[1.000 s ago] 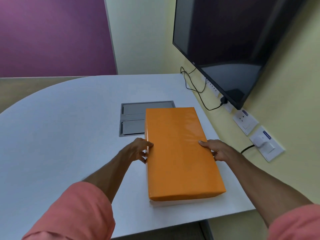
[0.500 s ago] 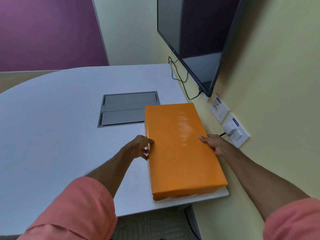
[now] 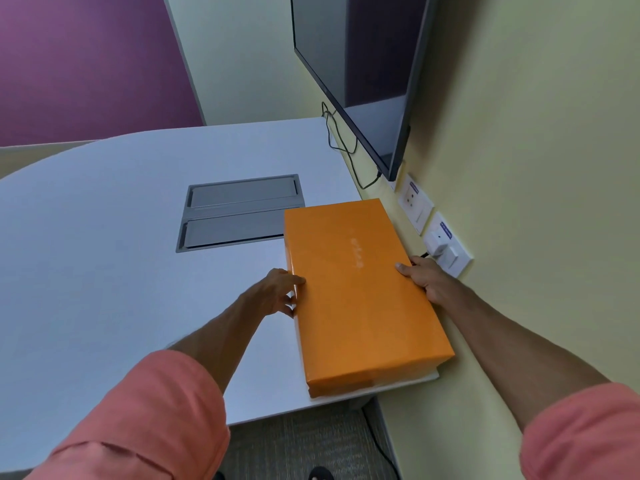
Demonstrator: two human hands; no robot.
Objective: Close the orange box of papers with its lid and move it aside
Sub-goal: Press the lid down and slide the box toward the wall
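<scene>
A person in salmon-pink sleeves is looking down at a pale table (image 3: 104, 254), both bare arms reaching forward. Moving from left to right: most of the tabletop is lying bare, with a grey recessed hatch (image 3: 239, 213) set into its middle. Just right of the hatch, the left hand (image 3: 275, 294) is pressing against the left long side of the orange box (image 3: 360, 296), thumb resting on the top edge. The box is sitting at the table's right edge, near its front corner and close against the yellow wall (image 3: 536, 168), and its orange lid is covering it completely; no papers are showing. The right hand (image 3: 424, 278) is gripping the opposite long side, squeezed between box and wall, so the two hands are clamping the box between them. On the wall beyond are sockets (image 3: 415, 202) and a dark screen (image 3: 353, 74) with a trailing cable (image 3: 341, 140).

The closing appears finished, and the box seems to be at or near its resting place; only letting go looks to be left.
</scene>
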